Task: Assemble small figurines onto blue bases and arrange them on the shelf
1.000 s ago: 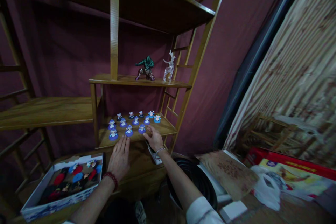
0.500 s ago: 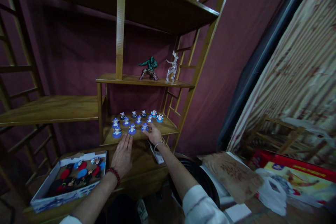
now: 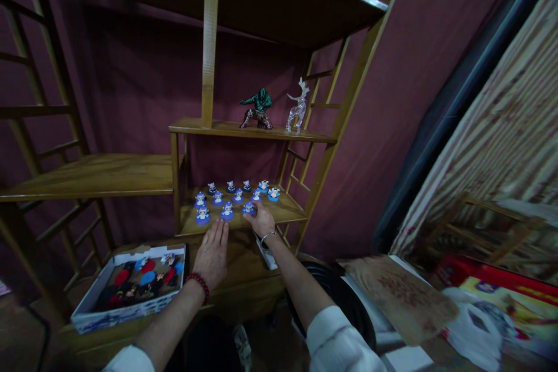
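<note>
My right hand [image 3: 261, 222] has its thumb and fingers around a small purple-based figurine [image 3: 248, 208] at the front right of the lower shelf. My left hand [image 3: 212, 253] is flat with fingers stretched out, its tips at the shelf's front edge just below another purple figurine [image 3: 227, 211]. More purple figurines stand in rows, one of them at the front left [image 3: 202, 214]. Behind them are small dark-based figurines [image 3: 231, 186], and two blue-based ones, such as the blue-based figurine [image 3: 274, 193], stand at the right.
An open box [image 3: 82, 318] of red, blue and black figurines sits below left. On the shelf above stand a green-hooded figure [image 3: 259, 107] and a clear deer [image 3: 298, 107]. A wooden post [image 3: 305, 226] bounds the right side. Cardboard [image 3: 399, 296] and a plastic bag [image 3: 475, 331] lie further right.
The view has shifted, so the shelf and box appear further right. Both hands keep nearly the same place against the shelf, the right still at the same figurine.
</note>
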Motion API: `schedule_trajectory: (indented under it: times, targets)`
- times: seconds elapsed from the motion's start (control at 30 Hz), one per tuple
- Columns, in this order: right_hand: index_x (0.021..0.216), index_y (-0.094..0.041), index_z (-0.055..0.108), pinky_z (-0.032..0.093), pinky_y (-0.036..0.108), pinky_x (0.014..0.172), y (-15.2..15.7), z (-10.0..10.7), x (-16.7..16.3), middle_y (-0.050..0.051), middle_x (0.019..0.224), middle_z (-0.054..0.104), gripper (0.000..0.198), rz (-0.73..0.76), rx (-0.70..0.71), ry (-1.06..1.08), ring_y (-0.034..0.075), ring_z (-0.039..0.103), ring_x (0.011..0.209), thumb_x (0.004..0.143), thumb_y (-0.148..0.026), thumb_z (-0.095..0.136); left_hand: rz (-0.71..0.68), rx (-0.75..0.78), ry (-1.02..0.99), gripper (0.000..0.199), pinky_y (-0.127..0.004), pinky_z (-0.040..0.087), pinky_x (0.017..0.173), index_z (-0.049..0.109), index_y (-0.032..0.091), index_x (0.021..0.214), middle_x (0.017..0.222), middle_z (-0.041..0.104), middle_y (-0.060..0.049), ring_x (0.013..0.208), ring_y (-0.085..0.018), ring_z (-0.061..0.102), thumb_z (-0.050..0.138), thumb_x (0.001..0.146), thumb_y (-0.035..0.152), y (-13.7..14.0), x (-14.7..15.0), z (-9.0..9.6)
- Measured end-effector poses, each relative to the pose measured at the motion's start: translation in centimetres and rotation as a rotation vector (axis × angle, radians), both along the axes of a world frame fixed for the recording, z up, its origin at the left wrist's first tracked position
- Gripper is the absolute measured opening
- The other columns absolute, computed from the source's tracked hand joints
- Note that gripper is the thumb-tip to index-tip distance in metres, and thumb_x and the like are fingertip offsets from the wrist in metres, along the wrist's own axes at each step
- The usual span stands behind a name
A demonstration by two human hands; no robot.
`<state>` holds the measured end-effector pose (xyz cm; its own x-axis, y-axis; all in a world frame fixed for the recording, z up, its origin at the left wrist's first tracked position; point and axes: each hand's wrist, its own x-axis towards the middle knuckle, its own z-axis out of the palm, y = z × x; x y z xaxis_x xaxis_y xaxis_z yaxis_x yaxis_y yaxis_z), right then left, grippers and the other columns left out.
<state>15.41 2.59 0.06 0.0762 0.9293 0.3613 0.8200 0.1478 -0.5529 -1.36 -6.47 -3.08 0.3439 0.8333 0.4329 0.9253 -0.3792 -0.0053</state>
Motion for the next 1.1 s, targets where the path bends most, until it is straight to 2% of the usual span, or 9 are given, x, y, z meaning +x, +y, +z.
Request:
schedule_trajectory:
  times: [0.13,0.43,0.77,1.1]
  targets:
    - [0.11,-0.023,0.05,0.041,0.029,0.08,-0.2,0.2,-0.1,0.003,0.1,0.062,0.043,-0.007,0.001,-0.021,0.019,0.054,0.096,0.069,-0.033,0.06,-0.006,-0.005,-0.057,0.077,-0.04,0.015,0.105,0.024,0.001,0.132,0.142,0.019,-0.017,0.131,-0.024,0.005,0.041,0.057,0.01,0.2,0.1,0.0]
    - [0.11,-0.024,0.05,0.041,0.028,0.08,-0.3,0.3,0.1,0.002,0.102,0.062,0.043,0.018,-0.011,0.01,0.018,0.054,0.095,0.069,-0.032,0.06,0.022,0.001,-0.214,0.068,-0.041,0.02,0.103,0.031,0.003,0.128,0.139,0.027,-0.018,0.13,-0.025,0.014,0.042,0.061,0.008,0.3,0.8,0.3]
    - [0.112,-0.025,0.049,0.04,0.029,0.082,0.0,0.0,0.3,0.002,0.105,0.061,0.045,0.029,-0.002,0.025,0.019,0.053,0.099,0.069,-0.034,0.06,0.056,-0.054,-0.166,0.071,-0.042,0.018,0.102,0.029,0.005,0.13,0.14,0.025,-0.016,0.13,-0.026,0.014,0.044,0.061,0.014,0.6,0.9,1.0]
    - [0.111,-0.023,0.05,0.04,0.029,0.081,-0.4,0.2,0.2,0.003,0.102,0.062,0.043,0.026,0.009,0.017,0.019,0.053,0.097,0.07,-0.034,0.06,0.048,-0.013,-0.162,0.073,-0.041,0.016,0.103,0.027,0.004,0.131,0.14,0.025,-0.016,0.13,-0.025,0.015,0.045,0.06,0.013,0.6,1.0,0.7]
